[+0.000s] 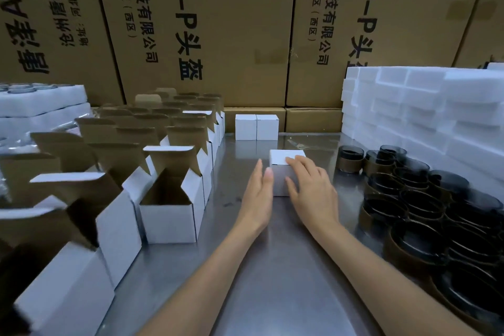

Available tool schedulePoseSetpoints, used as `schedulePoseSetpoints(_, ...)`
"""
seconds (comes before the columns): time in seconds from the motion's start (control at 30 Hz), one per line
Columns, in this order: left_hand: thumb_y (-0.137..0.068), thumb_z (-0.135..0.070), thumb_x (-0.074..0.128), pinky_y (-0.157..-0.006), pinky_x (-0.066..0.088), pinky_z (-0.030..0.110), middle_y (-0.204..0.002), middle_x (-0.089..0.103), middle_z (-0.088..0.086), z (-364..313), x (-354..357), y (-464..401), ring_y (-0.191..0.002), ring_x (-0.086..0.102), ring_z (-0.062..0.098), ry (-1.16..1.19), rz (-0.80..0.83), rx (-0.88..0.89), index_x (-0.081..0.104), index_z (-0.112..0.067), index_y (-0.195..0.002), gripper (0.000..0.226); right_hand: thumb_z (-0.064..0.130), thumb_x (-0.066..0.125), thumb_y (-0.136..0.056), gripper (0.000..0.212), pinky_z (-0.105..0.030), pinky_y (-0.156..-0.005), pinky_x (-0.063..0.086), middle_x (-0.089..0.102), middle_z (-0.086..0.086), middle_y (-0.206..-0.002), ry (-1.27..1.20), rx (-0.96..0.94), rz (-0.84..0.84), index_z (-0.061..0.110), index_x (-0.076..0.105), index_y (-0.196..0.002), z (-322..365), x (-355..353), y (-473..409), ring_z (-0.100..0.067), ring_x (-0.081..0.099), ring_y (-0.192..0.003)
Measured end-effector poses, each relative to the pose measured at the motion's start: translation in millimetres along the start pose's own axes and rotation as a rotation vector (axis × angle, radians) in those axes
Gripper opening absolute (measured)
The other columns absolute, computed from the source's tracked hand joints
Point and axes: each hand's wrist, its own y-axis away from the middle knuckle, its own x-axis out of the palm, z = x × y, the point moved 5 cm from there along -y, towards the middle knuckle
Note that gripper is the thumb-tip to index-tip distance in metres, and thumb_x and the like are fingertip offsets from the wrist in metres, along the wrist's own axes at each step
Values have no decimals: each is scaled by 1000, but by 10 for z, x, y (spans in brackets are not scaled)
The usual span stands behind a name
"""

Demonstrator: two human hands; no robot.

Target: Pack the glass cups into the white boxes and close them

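Head view shows our left hand and right hand on either side of a small closed white cardboard box standing on the shiny steel tabletop. As for the grip, both hands are flat-fingered and clasp nothing: the left lies alongside the box's left face, the right rests over its top and right edge.

We judge the main risk to be a push that is too quick. The steel looks slick, so the box could slide askew and knock the two closed white boxes standing at the back, or tip if we press high on one side. With glass presumably inside, a tumble could crack it. A careless right elbow could also brush the cluster of dark glass cups with brown paper bands packed close together on the right.

The box itself looks clean and square, its lid down flat with no flap showing. Rows of open white cardboard boxes with raised brown-lined flaps wait on the left, well apart from the cups
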Motion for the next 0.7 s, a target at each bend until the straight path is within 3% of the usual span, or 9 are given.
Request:
schedulePoseSetpoints(0.13,-104,-33,32,-105,19,19,-154,29,-3,116,42,-471,-140,27,9,-193,-40,26,29,-18,-149,48,27,43,-98,51,-35,-100,38,27,2,-155,112,53,25,23,30,-147,-336,448,-649,-21,35,-133)
schedulePoseSetpoints(0.33,-102,-36,33,-107,31,31,-150,34,-4,260,161,-983,-134,37,17,-409,-31,6,35,-20,-145,45,27,43,-97,56,-45,-110,29,15,-3,-159,225,122,30,24,23,-150,-734,1026,-1457,-27,18,-142)
schedulePoseSetpoints(0.4,-102,-37,32,-106,32,32,-148,35,-5,296,187,-1031,-133,38,17,-434,-18,7,36,-22,-144,45,25,45,-96,56,-45,-106,31,13,-3,-159,234,162,-1,27,25,-148,-823,1143,-1627,-30,21,-138)
schedulePoseSetpoints(0.5,-101,-39,33,-107,34,34,-147,36,-8,321,192,-1044,-133,37,15,-437,-17,13,37,-24,-142,44,18,46,-95,55,-40,-85,39,16,-5,-153,249,211,-47,32,30,-146,-907,1260,-1804,-32,31,-125)
schedulePoseSetpoints(0.57,-101,-40,33,-107,35,35,-147,36,-10,321,195,-1045,-132,38,15,-440,-18,14,37,-25,-142,43,9,44,-94,57,-36,-74,37,20,-8,-148,219,246,-50,32,31,-145,-963,1325,-1891,-33,34,-118)
schedulePoseSetpoints(0.7,-101,-42,32,-106,35,35,-146,35,-11,321,203,-1045,-133,38,15,-445,-18,2,37,-27,-141,44,0,48,-89,65,-37,-72,35,20,-9,-147,142,271,-20,26,28,-145,-1054,1414,-1993,-33,41,-114)
